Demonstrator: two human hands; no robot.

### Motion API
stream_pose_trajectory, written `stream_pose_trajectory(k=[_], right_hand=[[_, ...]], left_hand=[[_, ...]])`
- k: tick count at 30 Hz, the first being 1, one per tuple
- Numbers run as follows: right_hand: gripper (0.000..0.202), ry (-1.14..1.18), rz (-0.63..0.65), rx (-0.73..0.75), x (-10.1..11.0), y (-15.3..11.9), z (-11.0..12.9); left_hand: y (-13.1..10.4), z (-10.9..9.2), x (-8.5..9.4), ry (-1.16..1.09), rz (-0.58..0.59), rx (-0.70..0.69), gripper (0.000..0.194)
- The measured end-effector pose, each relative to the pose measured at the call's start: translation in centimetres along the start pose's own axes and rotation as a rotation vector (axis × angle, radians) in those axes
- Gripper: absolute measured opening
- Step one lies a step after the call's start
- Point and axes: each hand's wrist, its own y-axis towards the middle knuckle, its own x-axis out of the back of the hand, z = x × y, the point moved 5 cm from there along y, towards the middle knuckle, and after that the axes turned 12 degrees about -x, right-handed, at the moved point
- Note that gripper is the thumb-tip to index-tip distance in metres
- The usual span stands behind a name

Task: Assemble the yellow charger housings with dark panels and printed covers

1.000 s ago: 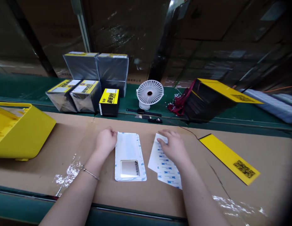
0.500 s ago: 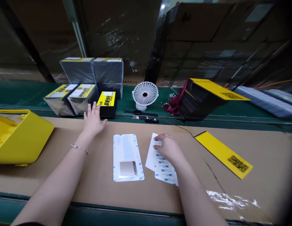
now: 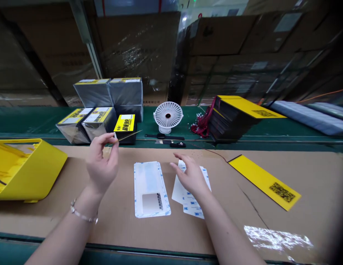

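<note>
My left hand [image 3: 102, 160] is raised above the cardboard and pinches a thin card [image 3: 130, 135], seen almost edge-on. Behind the card stands a short stack of black cards with a yellow printed top [image 3: 125, 123]. My right hand [image 3: 191, 176] hovers with fingers apart over white backing sheets [image 3: 193, 210] printed with blue 3M marks; whether it touches them is unclear. Between the hands lies a white rectangular panel [image 3: 149, 180] with a blue-marked adhesive border and a small greyish window near its lower end.
At left sits a yellow plastic housing [image 3: 38, 173]. A yellow QR-code plate [image 3: 266, 183] lies at right, with a thin wire at its corner. Behind are wrapped card stacks [image 3: 98, 127], a white fan [image 3: 168, 116], a watch [image 3: 161, 136] and stacked yellow-topped plates [image 3: 232, 123] with red wires.
My left hand has come back from the yellow-topped stack with a thin card in its pinch. My right hand has spread its fingers above the backing sheets. The view has tilted up slightly.
</note>
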Motion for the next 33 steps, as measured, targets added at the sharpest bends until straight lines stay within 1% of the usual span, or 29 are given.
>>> stream_pose_trajectory(k=[1,2,3,4,6,8,10,12,14,17,21,24,27,33], right_hand=[[0.041,0.098,0.031,0.029,-0.1,-0.5,0.9],[0.043,0.195,0.084,0.057,-0.4,-1.1,1.8],[0.046,0.303,0.152,0.09,-0.7,-1.8,2.8],[0.051,0.418,0.231,0.125,-1.1,-2.5,3.7],[0.058,0.627,0.381,0.168,-1.9,-3.9,5.1],[0.054,0.762,0.473,0.106,-2.9,-4.9,5.6],[0.044,0.836,0.497,-0.037,-3.8,-5.4,5.5],[0.038,0.884,0.487,-0.139,-4.4,-5.7,5.2],[0.038,0.887,0.478,-0.156,-4.6,-5.9,5.3],[0.036,0.829,0.478,-0.117,-4.6,-6.2,5.7],[0.037,0.773,0.473,-0.05,-4.7,-6.6,6.3],[0.039,0.729,0.461,-0.021,-4.8,-6.9,6.5],[0.036,0.664,0.448,0.013,-4.8,-7.1,6.7],[0.034,0.566,0.423,0.02,-4.9,-7.4,6.5]], left_hand=[[0.0,-1.6,0.6,-0.079,-0.071,0.072,0.035],[-0.1,-2.7,0.9,-0.135,-0.12,0.158,0.034],[-0.3,-3.3,0.8,-0.209,-0.132,0.271,0.035],[-0.7,-3.6,0.3,-0.295,-0.116,0.39,0.036],[-1.8,-3.1,-1.5,-0.522,-0.049,0.639,0.04],[-3.1,-2.2,-3.5,-0.745,-0.012,0.86,0.045],[-4.4,-1.3,-5.1,-0.873,-0.03,1.041,0.041],[-5.5,-0.7,-6.1,-0.908,-0.045,1.158,0.031],[-6.2,-0.3,-6.4,-0.895,-0.056,1.206,0.022],[-6.8,0.1,-6.2,-0.849,-0.11,1.218,0.016],[-7.4,0.7,-5.8,-0.806,-0.167,1.24,0.015],[-7.8,1.1,-5.8,-0.802,-0.175,1.269,0.015],[-8.1,1.4,-5.9,-0.805,-0.194,1.292,0.014],[-8.0,1.2,-6.1,-0.832,-0.222,1.335,0.012]])
